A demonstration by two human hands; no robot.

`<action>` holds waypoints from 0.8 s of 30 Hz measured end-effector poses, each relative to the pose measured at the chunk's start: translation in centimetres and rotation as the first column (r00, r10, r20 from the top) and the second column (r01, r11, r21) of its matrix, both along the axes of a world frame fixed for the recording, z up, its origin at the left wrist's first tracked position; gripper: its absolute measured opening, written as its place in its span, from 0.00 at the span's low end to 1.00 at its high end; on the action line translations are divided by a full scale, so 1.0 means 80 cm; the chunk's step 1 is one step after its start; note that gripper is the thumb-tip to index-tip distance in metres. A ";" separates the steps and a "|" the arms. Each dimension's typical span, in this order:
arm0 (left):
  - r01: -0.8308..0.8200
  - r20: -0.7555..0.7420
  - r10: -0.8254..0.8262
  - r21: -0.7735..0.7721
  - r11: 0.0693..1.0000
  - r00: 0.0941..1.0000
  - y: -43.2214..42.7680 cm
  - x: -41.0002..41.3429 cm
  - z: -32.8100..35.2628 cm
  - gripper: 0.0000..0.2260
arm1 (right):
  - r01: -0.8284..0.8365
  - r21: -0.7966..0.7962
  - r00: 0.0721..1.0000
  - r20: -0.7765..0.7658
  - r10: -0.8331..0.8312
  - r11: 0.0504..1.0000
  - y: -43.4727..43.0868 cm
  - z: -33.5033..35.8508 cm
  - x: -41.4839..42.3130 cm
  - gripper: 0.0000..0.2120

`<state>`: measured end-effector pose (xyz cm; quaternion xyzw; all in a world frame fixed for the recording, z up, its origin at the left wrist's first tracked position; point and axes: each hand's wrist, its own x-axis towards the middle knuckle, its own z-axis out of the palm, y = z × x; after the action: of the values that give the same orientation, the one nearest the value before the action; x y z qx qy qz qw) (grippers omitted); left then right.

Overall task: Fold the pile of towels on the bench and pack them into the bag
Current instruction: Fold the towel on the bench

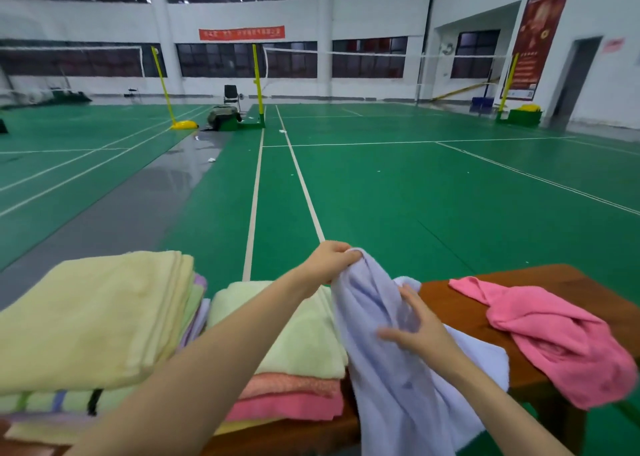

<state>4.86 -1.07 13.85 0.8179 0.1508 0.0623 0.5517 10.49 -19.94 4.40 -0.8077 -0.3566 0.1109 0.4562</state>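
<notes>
— Nearest is the lavender towel [388,369], yes? How does it hang?
— Straight in front, draped down over the near edge of the bench [460,303], with its top bunched and lifted.
— Who holds it?
— The left hand [330,259] grips the bunched top, fingers curled round the cloth. The right hand [415,331] lies lower on the same towel, fingers spread and fairly straight; blur hides whether any fingertip pinches.
— And the other towels?
— Two folded stacks sit on the left: a tall one topped by a yellow towel [97,317], and just beside it a lower one with a green towel [298,337] on top. The left forearm crosses above that lower stack. A pink towel [554,334] lies crumpled on the bench's right part, apart from the lavender one.
— Beyond the bench?
— A green court floor [381,195] with white lines.
</notes>
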 end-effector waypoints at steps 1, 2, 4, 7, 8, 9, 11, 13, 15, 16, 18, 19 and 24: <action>-0.022 -0.001 0.022 -0.023 0.999 1.000 0.007 -0.006 -0.012 0.08 | -0.013 -0.054 1.000 -0.003 0.013 0.998 0.010 0.004 -0.001 0.34; -0.041 0.003 0.041 -0.041 0.998 0.999 0.013 -0.012 -0.026 0.07 | 0.024 -0.091 0.997 0.076 -0.017 0.996 0.017 0.005 0.000 0.26; -0.071 0.027 0.074 -0.106 0.992 0.997 0.025 -0.025 -0.053 0.08 | 0.122 -0.040 0.985 0.124 -0.116 0.992 0.025 0.004 0.004 0.06; -0.076 0.136 0.124 -0.315 0.946 0.983 0.035 -0.042 -0.082 0.07 | 0.191 0.066 0.977 0.086 -0.197 0.979 0.029 0.003 0.010 0.08; -0.059 0.176 0.130 -0.359 0.931 0.976 0.037 -0.045 -0.087 0.06 | 0.195 0.062 0.977 0.075 -0.199 0.979 0.030 0.004 0.011 0.09; -0.039 0.202 0.124 -0.381 0.924 0.972 0.037 -0.047 -0.090 0.05 | 0.188 0.068 0.976 0.094 -0.194 0.980 0.030 0.002 0.014 0.10; -0.003 0.220 0.091 -0.372 0.928 0.971 0.035 -0.050 -0.091 0.05 | 0.207 0.073 0.970 0.113 -0.214 0.976 0.030 0.002 0.012 0.13; -0.006 0.232 0.088 -0.331 0.943 0.969 0.032 -0.050 -0.093 0.08 | 0.228 0.151 0.966 0.091 -0.243 0.962 0.033 0.007 0.007 0.11; -0.005 0.255 0.076 -0.268 0.963 0.964 0.031 -0.048 -0.096 0.13 | 0.237 0.237 0.963 0.071 -0.260 0.942 0.040 0.018 -0.007 0.06; 0.006 0.267 0.060 -0.241 0.971 0.962 0.030 -0.047 -0.097 0.17 | 0.223 0.237 0.965 0.087 -0.249 0.946 0.046 0.024 -0.017 0.08; 0.019 0.279 0.044 -0.220 0.975 0.959 0.028 -0.047 -0.096 0.21 | 0.170 0.141 0.960 0.199 -0.196 0.975 0.057 0.031 -0.033 0.14; 0.015 0.279 0.050 -0.225 0.974 0.959 0.027 -0.047 -0.095 0.21 | 0.155 0.069 0.952 0.256 -0.168 0.985 0.062 0.033 -0.040 0.16; 0.049 0.278 0.027 -0.264 0.963 0.960 0.029 -0.049 -0.098 0.19 | 0.263 -0.049 0.913 0.334 -0.232 0.964 0.075 0.032 -0.056 0.08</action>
<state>0.98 1.26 6.01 0.7195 0.0740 0.1529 0.6734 5.98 -13.92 6.93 -0.8738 -0.3162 -0.0661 0.3634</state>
